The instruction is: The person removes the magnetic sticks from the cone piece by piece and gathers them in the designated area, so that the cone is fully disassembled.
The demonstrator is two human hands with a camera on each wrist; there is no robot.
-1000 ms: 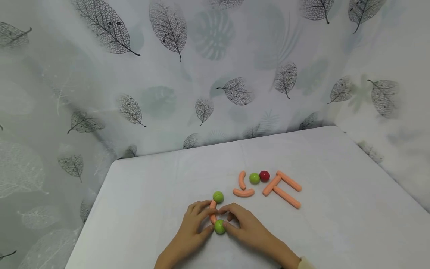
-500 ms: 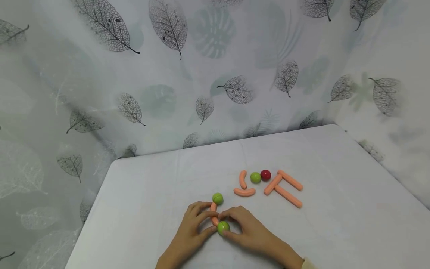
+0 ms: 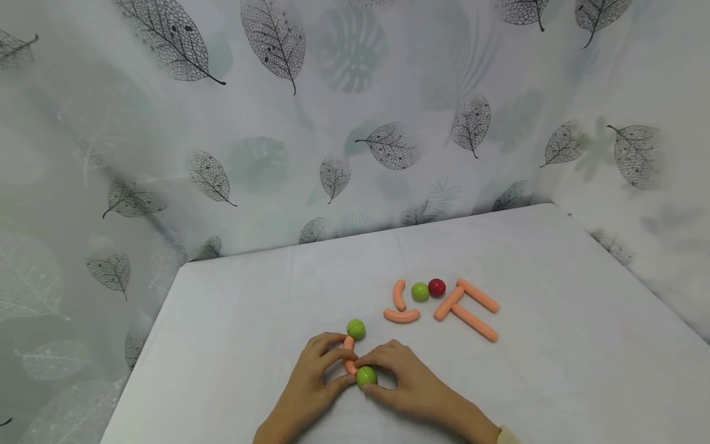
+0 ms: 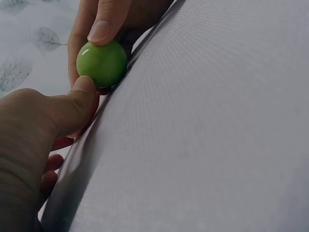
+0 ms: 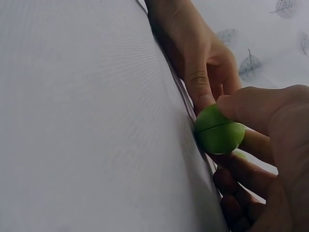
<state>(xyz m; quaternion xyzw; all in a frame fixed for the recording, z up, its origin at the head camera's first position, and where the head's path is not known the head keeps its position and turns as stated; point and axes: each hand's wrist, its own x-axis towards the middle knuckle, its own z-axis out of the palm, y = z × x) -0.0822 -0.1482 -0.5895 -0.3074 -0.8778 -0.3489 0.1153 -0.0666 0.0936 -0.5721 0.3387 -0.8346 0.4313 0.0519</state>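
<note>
In the head view my left hand (image 3: 312, 376) holds a curved orange toy sausage (image 3: 348, 344) on the white table, its fingers lying across the piece. My left thumb touches a green ball (image 3: 367, 377) at the sausage's near end. Thumb and forefinger of my right hand (image 3: 407, 382) pinch that same ball, which shows a dark seam in the right wrist view. A second seamed green ball (image 3: 356, 328) sits at the sausage's far end. Fingers cover part of the sausage. The left wrist view shows both thumbs against the held green ball (image 4: 102, 64).
Beyond my hands lie two curved orange sausages (image 3: 402, 316), a green ball (image 3: 420, 291) beside a red ball (image 3: 436, 287), and three straight orange sticks (image 3: 474, 322) joined in a branching shape. A leaf-printed curtain (image 3: 355, 123) hangs behind the white table (image 3: 554, 370).
The pinched green ball has shifted slightly right, away from me to the side of the sausage's near end. The sausage and far green ball have moved slightly nearer and left.
</note>
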